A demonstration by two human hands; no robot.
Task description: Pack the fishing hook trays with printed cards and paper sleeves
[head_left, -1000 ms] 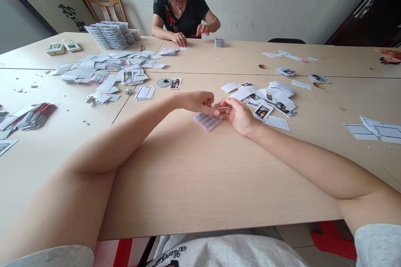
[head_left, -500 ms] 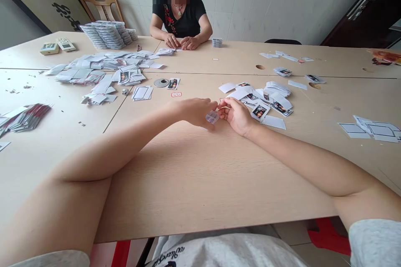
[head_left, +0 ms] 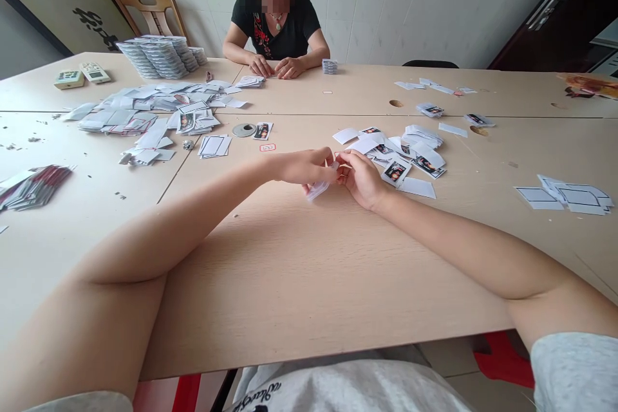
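Near the middle of the table, my left hand (head_left: 311, 166) has its fingers curled round a small whitish, partly see-through packet (head_left: 318, 189). My right hand (head_left: 361, 177) meets it from the right, palm turned up, thumb and fingertips pinched beside the packet's upper end. What the right fingertips pinch is too small to make out. Just beyond the right hand lies a loose pile of white cards (head_left: 396, 171), some with a dark picture. A small red-edged label (head_left: 267, 148) lies beyond my left wrist.
A person in black (head_left: 276, 29) sits across the table (head_left: 313, 296), hands on its far edge. White papers (head_left: 145, 106) and stacked packets (head_left: 157, 56) cover the left. A tape roll (head_left: 244, 130) lies near centre; blank cards (head_left: 564, 196) lie at right.
The packet has tilted and now shows lower, below my left fingers, which have curled more round it. My right hand keeps nearly the same pose. The whole view has shifted slightly.
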